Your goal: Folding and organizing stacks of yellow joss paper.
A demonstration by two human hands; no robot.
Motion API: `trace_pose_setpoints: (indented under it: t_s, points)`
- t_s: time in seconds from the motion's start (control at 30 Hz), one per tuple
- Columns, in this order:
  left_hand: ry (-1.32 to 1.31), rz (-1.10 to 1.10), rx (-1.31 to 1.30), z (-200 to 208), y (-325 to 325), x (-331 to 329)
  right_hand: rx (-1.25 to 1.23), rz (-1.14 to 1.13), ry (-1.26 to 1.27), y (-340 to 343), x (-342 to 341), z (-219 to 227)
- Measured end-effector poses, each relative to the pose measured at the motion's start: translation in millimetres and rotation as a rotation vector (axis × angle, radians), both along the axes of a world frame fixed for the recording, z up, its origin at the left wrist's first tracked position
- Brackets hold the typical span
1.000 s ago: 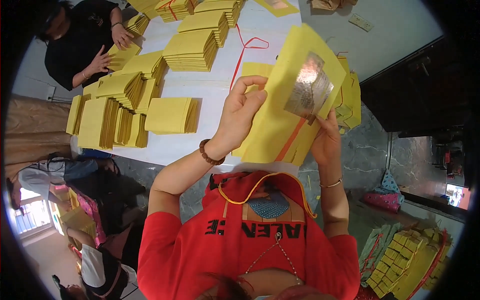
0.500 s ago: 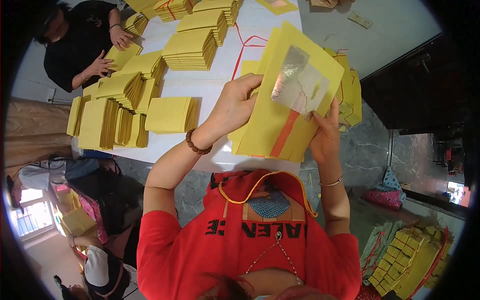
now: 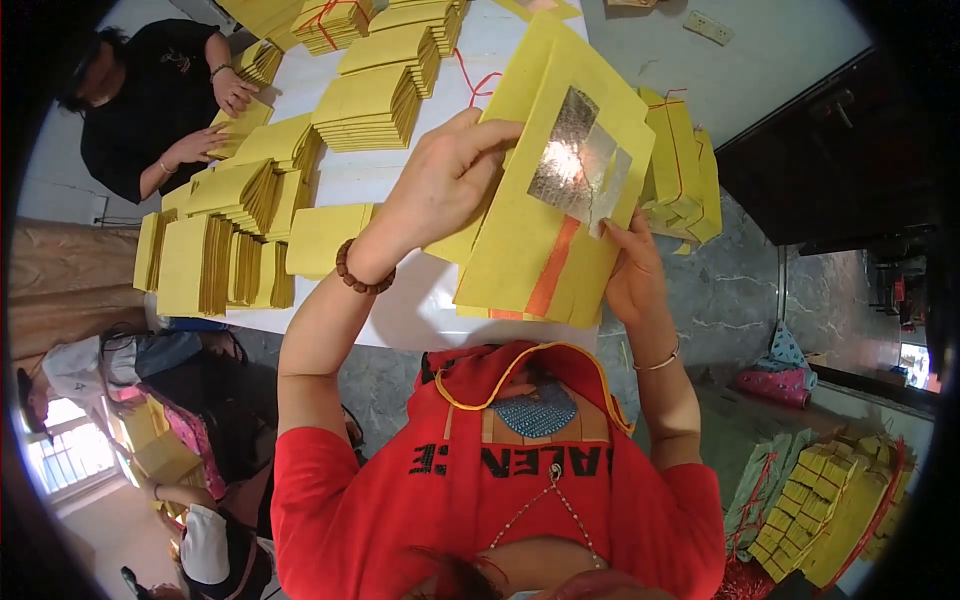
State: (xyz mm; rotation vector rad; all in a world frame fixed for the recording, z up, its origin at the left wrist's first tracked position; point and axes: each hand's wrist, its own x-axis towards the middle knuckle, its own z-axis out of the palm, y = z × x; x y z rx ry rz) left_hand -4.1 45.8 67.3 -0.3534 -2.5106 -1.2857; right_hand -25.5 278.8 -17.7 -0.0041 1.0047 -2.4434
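A thin stack of yellow joss paper [image 3: 530,255] is raised in front of me, tilted, over the near right end of the table. Its top sheet bears a shiny silver foil patch with a crack across it and an orange stripe below. My left hand [image 3: 440,185] is closed round the left edge, its fingers partly hidden behind the sheets. At the right edge, just below the foil, my right hand [image 3: 636,268] pinches the paper between thumb and fingers.
Folded yellow paper bundles [image 3: 365,105] stand in rows on the white table [image 3: 400,310]. Across the left side, a co-worker in black [image 3: 150,110] handles paper. Tied yellow bundles [image 3: 680,170] stand beyond the right edge; more packs [image 3: 810,500] lie at lower right. Red string [image 3: 475,85] lies on the table.
Both hands and the held joss paper have shifted a little left in the picture. The foil has tilted and now throws a bright glare. My grip looks the same.
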Motion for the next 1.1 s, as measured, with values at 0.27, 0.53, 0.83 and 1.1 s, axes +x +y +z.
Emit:
trace_pose_setpoints:
  t_s: [0.27, 0.53, 0.83, 1.1]
  points:
    - [-0.132, 0.079, 0.162, 12.0, -16.5, -1.1, -0.006, 0.003, -0.025, 0.6, 3.0, 7.1]
    - [-0.095, 0.07, 0.435, -19.8, -78.0, -7.8, 0.15, -0.027, 0.043, 36.0, -1.1, -5.5]
    - [-0.025, 0.135, 0.457, -3.9, -100.3, 0.0, 0.191, -0.036, 0.004, 40.2, -0.5, -7.7]
    - [-0.076, 0.091, 0.821, 9.1, -69.8, 9.9, 0.2, -0.047, 0.02, 35.0, 1.3, -7.5]
